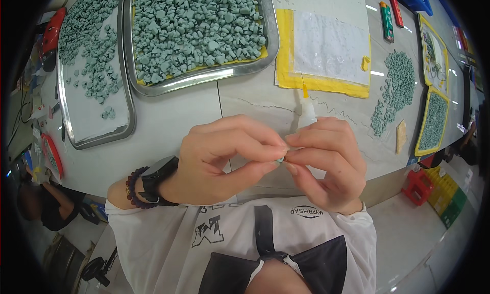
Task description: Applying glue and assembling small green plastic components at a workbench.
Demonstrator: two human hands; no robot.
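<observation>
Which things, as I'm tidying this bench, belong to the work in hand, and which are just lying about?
Likely the job's:
small green piece between left hand and right hand
green stones in the large tray
white bottle with yellow tip

Likely just lying about:
green lighter
red stool

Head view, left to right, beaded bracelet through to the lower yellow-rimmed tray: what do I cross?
Beaded bracelet → black watch → left hand → small green piece at the fingertips → right hand → loose green stones → lower yellow-rimmed tray
</observation>
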